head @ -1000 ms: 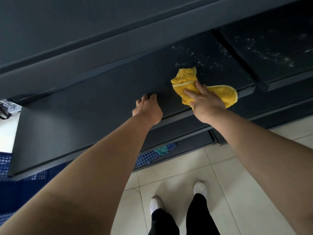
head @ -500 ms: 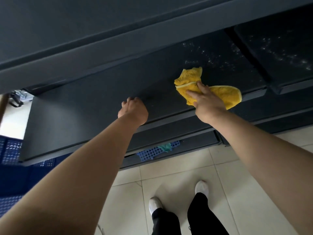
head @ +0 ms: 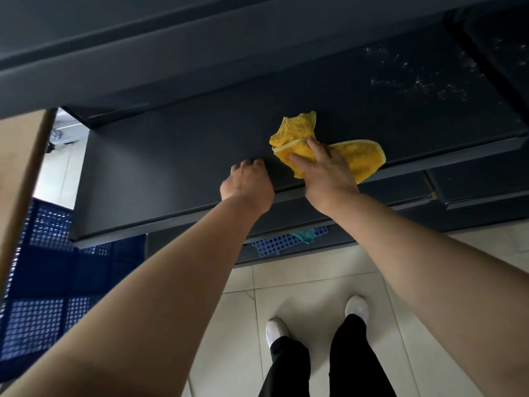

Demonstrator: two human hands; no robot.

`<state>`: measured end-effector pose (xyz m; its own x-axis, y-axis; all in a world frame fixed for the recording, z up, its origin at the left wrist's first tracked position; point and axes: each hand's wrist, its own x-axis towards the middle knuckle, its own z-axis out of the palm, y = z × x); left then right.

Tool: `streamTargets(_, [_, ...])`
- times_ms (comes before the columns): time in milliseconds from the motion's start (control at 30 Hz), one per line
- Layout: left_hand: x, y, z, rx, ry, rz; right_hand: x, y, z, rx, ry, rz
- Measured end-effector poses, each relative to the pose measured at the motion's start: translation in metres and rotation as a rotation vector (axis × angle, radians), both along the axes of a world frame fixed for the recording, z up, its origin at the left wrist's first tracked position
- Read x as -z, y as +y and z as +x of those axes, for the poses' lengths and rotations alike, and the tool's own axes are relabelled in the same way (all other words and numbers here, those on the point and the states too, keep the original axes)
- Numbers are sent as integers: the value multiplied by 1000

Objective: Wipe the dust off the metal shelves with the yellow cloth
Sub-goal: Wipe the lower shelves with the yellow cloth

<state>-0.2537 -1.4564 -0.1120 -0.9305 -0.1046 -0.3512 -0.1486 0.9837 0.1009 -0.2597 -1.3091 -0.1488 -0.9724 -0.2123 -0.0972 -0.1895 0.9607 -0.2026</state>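
The yellow cloth (head: 355, 156) lies crumpled on the dark metal shelf (head: 171, 167), near its front edge. My right hand (head: 326, 170) presses flat on the cloth, fingers spread toward the left. My left hand (head: 247, 186) rests on the shelf just left of the cloth, fingers curled under, with nothing in it. White dust specks (head: 423, 81) cover the shelf surface far right of the cloth. The part of the shelf left of the hands looks smooth and dark.
Another dark shelf (head: 114, 53) overhangs above. Lower shelf edges (head: 472, 184) run below at right. Blue perforated crates (head: 43, 282) stand at the left, and one with a teal rag (head: 305, 234) shows under the shelf. A brown board (head: 20, 167) stands far left. My feet (head: 276, 329) are on pale tiles.
The view has swung so the shelf's left end and a brown board show. My right hand has slid the cloth leftward, away from the dust, and my left hand lies close beside it again.
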Motion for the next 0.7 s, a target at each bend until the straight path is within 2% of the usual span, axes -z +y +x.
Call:
streamTargets(233, [-8, 17, -13, 15, 5, 2, -4, 32, -11, 15, -42, 32])
streamTargets(433, [-3, 54, -20, 129, 18, 102, -9, 82, -20, 83, -29, 43])
streamTargets(700, [9, 122, -35, 199, 145, 214, -10, 163, -17, 40, 90, -3])
